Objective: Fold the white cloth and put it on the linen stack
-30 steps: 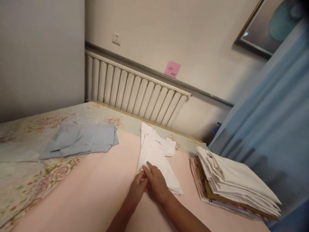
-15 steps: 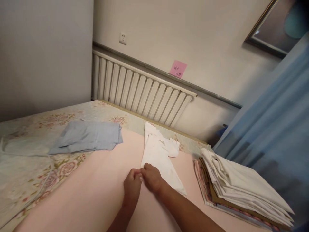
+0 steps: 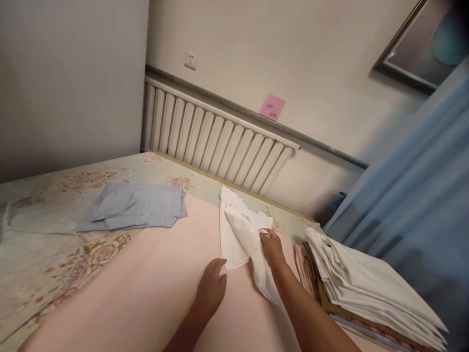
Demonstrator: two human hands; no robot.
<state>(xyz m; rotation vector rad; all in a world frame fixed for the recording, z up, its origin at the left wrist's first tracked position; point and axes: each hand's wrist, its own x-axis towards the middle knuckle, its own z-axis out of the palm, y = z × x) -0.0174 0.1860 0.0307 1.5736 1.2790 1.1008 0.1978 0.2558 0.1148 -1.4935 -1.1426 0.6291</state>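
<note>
A rumpled white garment (image 3: 238, 234) lies on the pink cloth, with a fold raised in its middle and its lower right part hanging loose. My right hand (image 3: 271, 244) pinches the garment's right side, lifting it a little. Beside the lower left corner of the garment is my left hand (image 3: 212, 286), its thumb and index finger apart and nothing between them. To the left lies a folded light blue cloth (image 3: 137, 208).
The pink cloth (image 3: 146, 278) covers part of a floral bedspread (image 3: 22, 274). On the right stands a stack of folded fabrics (image 3: 377, 278), mostly white on top, close to my right forearm. A radiator (image 3: 216, 137) and a blue curtain (image 3: 414, 195) border the bed.
Both hands were together at the garment's left edge. My right hand has moved up and right, pulling up a fold; my left hand has let go and opened slightly below.
</note>
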